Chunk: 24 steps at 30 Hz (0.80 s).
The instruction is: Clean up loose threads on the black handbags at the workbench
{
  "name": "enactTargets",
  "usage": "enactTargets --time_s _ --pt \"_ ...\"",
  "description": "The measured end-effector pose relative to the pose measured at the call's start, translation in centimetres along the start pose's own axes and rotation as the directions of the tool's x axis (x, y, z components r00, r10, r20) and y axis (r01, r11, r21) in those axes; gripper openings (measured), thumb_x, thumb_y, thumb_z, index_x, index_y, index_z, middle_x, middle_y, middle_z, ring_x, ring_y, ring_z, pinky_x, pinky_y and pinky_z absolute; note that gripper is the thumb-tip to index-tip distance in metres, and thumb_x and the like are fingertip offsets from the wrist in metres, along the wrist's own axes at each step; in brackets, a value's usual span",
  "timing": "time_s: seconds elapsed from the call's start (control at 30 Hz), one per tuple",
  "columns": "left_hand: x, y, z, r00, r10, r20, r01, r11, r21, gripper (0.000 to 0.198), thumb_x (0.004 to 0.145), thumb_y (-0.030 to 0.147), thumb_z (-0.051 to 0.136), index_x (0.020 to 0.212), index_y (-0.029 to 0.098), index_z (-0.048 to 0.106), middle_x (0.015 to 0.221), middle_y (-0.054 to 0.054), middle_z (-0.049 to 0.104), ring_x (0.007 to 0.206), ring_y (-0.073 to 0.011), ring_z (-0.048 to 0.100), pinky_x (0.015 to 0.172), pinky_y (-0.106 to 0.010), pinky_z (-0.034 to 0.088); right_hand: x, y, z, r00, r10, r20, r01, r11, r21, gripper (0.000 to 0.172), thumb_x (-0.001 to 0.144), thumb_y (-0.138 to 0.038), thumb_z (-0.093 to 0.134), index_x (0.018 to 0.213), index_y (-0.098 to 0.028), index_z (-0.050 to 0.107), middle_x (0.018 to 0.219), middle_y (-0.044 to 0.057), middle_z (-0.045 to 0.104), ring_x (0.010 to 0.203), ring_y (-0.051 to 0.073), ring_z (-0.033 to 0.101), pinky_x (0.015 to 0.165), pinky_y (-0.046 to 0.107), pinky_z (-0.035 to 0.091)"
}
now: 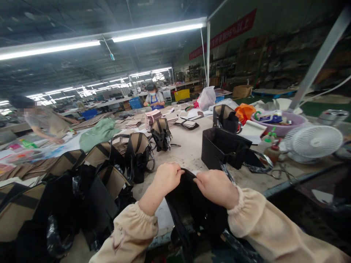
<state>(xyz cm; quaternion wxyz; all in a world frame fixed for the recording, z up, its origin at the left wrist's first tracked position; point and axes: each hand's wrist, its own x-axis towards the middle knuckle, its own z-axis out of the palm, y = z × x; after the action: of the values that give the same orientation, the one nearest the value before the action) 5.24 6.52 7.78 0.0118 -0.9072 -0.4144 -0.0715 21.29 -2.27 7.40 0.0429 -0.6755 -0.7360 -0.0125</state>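
Observation:
A black handbag point(192, 204) hangs at the table's front edge, its opening toward me. My left hand point(168, 179) pinches the bag's upper rim on the left side. A short way to the right, my right hand point(216, 186) grips the same rim, fingers closed on the edge. Plastic-wrapped straps trail from the bag's lower right. Just beyond my right hand stands another black bag point(212, 148), boxy and open at the top. Several black bags with tan panels, such as this one point(137, 157), crowd the table to the left.
To the right are a white fan point(312, 142), scissors point(282, 173), a bottle point(272, 151) and a purple basin point(296, 120). A green cloth point(98, 133) and stacked panels lie farther left. Co-workers point(49, 122) are across the table, and a metal post point(319, 60) rises at the right.

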Motion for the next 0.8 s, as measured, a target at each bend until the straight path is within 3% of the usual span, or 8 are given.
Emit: enactTargets --time_s 0.27,0.63,0.8 --pt "-0.16 0.18 -0.09 0.999 -0.053 0.013 0.053 0.998 0.029 0.03 0.087 0.037 0.042 0.079 0.019 0.065 0.086 -0.005 0.067 0.079 -0.0174 0.061 0.071 -0.027 0.043 -0.09 -0.63 -0.07 1.0 0.027 -0.013 -0.027 1.0 0.004 0.038 0.09 -0.036 0.034 0.079 -0.019 0.066 0.072 0.009 0.068 0.068 0.022 0.065 0.058 0.028 0.041" --pt "-0.46 -0.32 -0.07 1.0 -0.019 0.007 0.019 1.0 -0.007 0.031 0.087 0.038 0.043 0.078 0.019 0.065 0.086 -0.005 0.068 0.078 -0.0167 0.061 0.071 -0.027 0.044 -0.03 -0.52 -0.4 0.999 0.045 0.02 -0.045 0.999 -0.008 0.038 0.09 -0.038 0.035 0.079 -0.02 0.066 0.072 0.008 0.069 0.069 0.021 0.065 0.059 0.027 0.041" --pt "-0.32 -0.07 0.2 0.997 -0.073 -0.004 0.073 0.997 0.006 0.033 0.087 0.039 0.042 0.08 0.019 0.067 0.084 -0.006 0.067 0.079 -0.0182 0.062 0.073 -0.028 0.045 0.04 -0.59 -0.33 0.999 0.034 0.009 -0.034 0.999 -0.017 0.037 0.09 -0.038 0.035 0.079 -0.02 0.066 0.072 0.008 0.068 0.069 0.021 0.065 0.059 0.027 0.041"
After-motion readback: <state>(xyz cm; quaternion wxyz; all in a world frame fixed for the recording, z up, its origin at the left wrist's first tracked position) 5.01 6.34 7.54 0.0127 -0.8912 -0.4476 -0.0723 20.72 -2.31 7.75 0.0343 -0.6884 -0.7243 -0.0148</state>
